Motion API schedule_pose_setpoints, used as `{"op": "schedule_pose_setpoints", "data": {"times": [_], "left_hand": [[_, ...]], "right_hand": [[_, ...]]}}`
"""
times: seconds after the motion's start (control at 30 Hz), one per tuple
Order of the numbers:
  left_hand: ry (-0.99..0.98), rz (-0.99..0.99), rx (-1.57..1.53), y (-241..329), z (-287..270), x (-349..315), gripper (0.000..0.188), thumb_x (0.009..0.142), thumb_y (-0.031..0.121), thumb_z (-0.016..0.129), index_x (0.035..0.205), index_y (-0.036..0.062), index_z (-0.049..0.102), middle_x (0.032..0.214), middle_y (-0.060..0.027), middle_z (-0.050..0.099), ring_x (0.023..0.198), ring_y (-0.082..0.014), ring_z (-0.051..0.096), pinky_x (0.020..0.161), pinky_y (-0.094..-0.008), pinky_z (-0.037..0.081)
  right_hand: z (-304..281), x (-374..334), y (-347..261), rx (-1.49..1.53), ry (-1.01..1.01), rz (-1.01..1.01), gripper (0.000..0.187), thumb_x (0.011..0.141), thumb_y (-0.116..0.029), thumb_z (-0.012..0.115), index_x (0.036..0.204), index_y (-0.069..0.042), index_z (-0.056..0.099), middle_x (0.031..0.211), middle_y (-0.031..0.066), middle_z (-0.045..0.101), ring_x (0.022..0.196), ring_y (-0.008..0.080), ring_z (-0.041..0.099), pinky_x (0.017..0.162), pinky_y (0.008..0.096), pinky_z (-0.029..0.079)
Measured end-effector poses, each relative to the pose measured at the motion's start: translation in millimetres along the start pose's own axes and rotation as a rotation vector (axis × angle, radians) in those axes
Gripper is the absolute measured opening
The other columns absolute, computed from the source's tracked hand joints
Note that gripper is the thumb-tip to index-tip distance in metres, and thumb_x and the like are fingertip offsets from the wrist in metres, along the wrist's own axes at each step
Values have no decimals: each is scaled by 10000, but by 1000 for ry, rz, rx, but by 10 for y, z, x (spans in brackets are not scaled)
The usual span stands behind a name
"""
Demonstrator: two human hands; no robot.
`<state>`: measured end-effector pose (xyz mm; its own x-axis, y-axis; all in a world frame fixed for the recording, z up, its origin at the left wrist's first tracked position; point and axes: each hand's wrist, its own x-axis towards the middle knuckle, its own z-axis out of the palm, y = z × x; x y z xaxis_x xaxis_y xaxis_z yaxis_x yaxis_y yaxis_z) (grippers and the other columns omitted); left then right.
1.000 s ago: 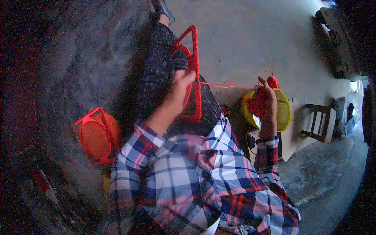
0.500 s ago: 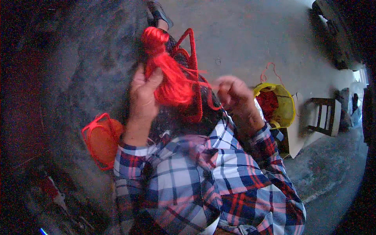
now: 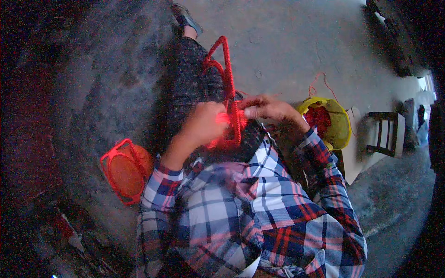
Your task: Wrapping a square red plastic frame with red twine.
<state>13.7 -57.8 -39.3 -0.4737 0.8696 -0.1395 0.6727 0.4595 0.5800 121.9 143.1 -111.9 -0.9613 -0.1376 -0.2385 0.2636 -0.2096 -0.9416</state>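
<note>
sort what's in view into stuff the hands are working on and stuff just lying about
In use: red cord-wrapped frame, left hand, right hand, yellow bowl of red cord.
Lying about: orange wrapped piece, wooden stool.

An orange basket [image 3: 126, 170] with a red rim lies on the grey concrete floor [image 3: 287, 41]. Across from it stands a yellow bowl [image 3: 334, 121] holding red yarn [image 3: 318, 118], with a loose strand on the floor beside it. Near the bowl is a small dark wooden stool [image 3: 383, 133], perhaps a chair.
</note>
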Motion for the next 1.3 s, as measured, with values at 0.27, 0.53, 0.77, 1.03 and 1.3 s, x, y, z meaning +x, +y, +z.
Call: {"op": "schedule_pose_setpoints", "data": {"times": [0.27, 0.53, 0.77, 1.03, 1.3], "left_hand": [[-100, -46, 239, 68, -127, 1, 261, 713, 253, 715, 859, 45, 654, 855, -169, 624, 856, -356, 612, 760, -441, 485], [-126, -43, 341, 271, -400, 17, 233, 716, 243, 694, 847, 55, 645, 875, -178, 620, 858, -372, 610, 761, -461, 487], [32, -48, 331, 196, -126, 25, 234, 698, 199, 666, 889, 68, 632, 874, -168, 601, 825, -380, 601, 729, -474, 489], [244, -41, 187, 170, 136, -38, 203, 713, 87, 612, 913, 62, 588, 889, -151, 564, 793, -385, 600, 693, -477, 504], [281, 19, 154, 85, 220, -23, 236, 702, 33, 604, 937, 43, 587, 904, -154, 567, 797, -382, 598, 692, -462, 504]], "right_hand": [[-123, 74, -105, -526, 188, 234, 380, 870, -396, 618, 967, -36, 693, 701, 34, 641, 616, 103, 538, 560, 286, 423], [-520, 289, -47, -512, 573, 202, 284, 867, -246, 627, 1009, -3, 668, 810, 53, 667, 673, 96, 570, 602, 283, 474], [-57, 301, -83, -331, -155, -134, 415, 810, -59, 675, 1208, -15, 567, 1118, 32, 632, 1015, 143, 563, 952, 295, 417], [-176, 179, -22, 43, -89, 52, 343, 843, -87, 641, 1166, 9, 576, 958, 25, 645, 809, 76, 570, 736, 221, 461], [-71, 92, -86, 204, 52, 135, 338, 827, -105, 644, 1138, 14, 586, 918, 9, 622, 698, 57, 546, 639, 197, 441]]}}
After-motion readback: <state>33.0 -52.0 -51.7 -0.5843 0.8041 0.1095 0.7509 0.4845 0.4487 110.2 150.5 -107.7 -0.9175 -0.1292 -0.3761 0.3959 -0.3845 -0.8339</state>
